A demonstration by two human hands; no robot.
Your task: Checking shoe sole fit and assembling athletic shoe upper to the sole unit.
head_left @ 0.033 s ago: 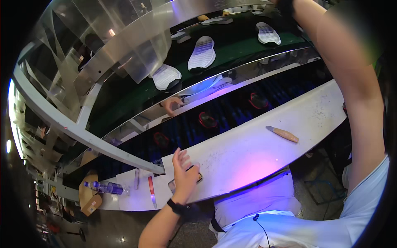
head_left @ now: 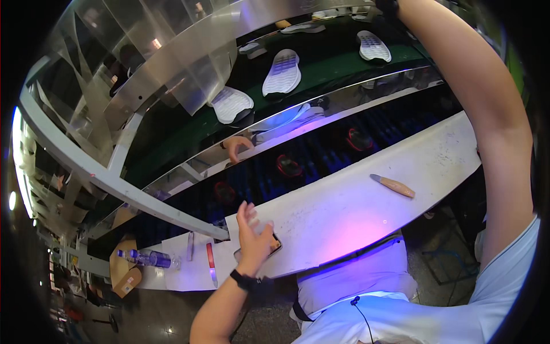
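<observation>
Near the front edge of the white bench my left hand [head_left: 253, 239] hovers over a phone [head_left: 276, 244], its thumb and fingers apart and nothing in them. The hand covers much of the phone; I cannot tell whether they touch. My right arm stretches up to the far top edge, with a dark band at the wrist, and the right hand is beyond the picture. On the bench a wooden-handled knife [head_left: 395, 186] lies to the right. A red-handled knife [head_left: 211, 261] lies left of my left hand, beside a slim greyish tool [head_left: 190, 246].
White shoe soles [head_left: 282, 71] rest on a green conveyor [head_left: 321, 74] behind a shiny metal rail. Dark round red-rimmed fittings [head_left: 289, 166] sit in the dark gap before the bench. A grey frame bar [head_left: 143, 198] crosses left, near plastic bottles [head_left: 152, 259] and a cardboard piece [head_left: 119, 269].
My left hand has shifted slightly up and left, its thumb more apart, baring more of the phone. The right arm has moved slightly at the top; the whole view has shifted a little.
</observation>
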